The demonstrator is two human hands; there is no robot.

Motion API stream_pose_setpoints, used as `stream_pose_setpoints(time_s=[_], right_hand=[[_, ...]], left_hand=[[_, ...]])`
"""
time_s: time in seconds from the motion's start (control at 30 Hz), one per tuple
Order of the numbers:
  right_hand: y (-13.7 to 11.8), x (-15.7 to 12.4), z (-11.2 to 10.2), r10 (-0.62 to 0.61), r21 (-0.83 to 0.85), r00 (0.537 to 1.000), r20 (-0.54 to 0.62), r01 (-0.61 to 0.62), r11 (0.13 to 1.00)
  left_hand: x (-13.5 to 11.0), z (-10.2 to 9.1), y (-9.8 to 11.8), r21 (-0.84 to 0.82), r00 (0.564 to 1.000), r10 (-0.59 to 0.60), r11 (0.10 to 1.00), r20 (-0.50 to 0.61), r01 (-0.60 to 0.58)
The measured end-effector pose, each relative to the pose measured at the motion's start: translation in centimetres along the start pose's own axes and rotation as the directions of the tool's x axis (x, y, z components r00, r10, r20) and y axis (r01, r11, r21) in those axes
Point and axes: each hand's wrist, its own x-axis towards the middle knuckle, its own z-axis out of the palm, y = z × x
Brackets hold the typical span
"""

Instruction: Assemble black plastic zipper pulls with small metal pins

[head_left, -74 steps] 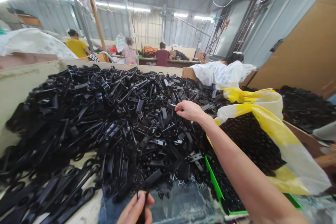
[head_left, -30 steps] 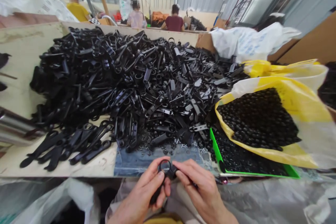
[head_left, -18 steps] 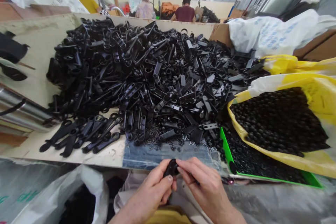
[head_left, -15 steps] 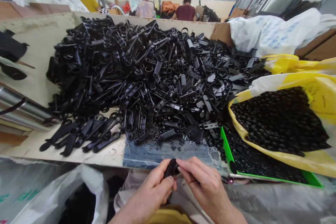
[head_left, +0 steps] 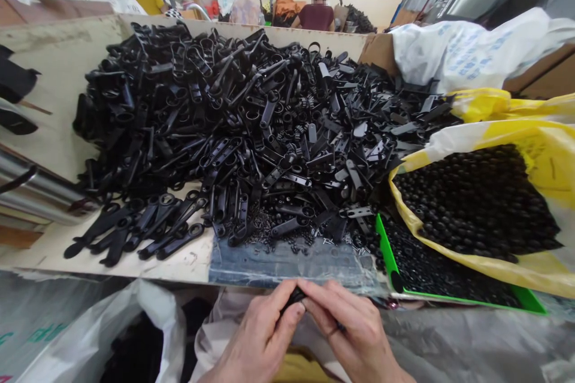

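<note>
A small black plastic part (head_left: 294,297), mostly covered by fingers, is pinched close to my lap just off the table's front edge. My left hand (head_left: 263,332) is closed around it from the left, thumb and forefinger on its upper end. From the other side my right hand (head_left: 353,320) presses its fingertips against the same part, so both hands meet there. A bit of black shows beneath the right fingers; I cannot tell whether it belongs to that part. Beyond the hands lies a blue-grey mat (head_left: 278,263) with tiny metal pieces scattered along its far side.
A big heap of black plastic parts (head_left: 179,114) fills the table. Several long-handled black pieces (head_left: 153,224) lie at front left. To the right are a green tray (head_left: 389,251) and a yellow bag (head_left: 411,215) of black beads. A white sack (head_left: 168,317) stands at lower left.
My right fingers have moved over the top of the black part, and both hands have turned inward. Less of the part shows now. The camera view has shifted slightly.
</note>
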Motion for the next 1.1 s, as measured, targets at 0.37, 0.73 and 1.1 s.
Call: stream_pose_setpoints(time_s=[0.37,0.73,1.1], right_hand=[[-0.2,1.2,2.6,0.567,0.464,0.822,0.044,-0.520,0.717],[1.3,4.4,2.6,0.331,0.290,0.922,0.198,-0.378,0.879],[1.3,4.5,2.0,0.288,0.227,0.905,0.313,-0.366,0.903]], left_hand=[[0.4,0.0,-1.7,0.673,0.922,0.374,0.708,-0.100,-0.214],[-0.3,-1.2,-1.8,-0.311,0.882,-0.469,0.833,0.041,0.457],[-0.8,-2.2,0.6,-0.719,0.828,-0.514,0.487,0.224,0.496]])
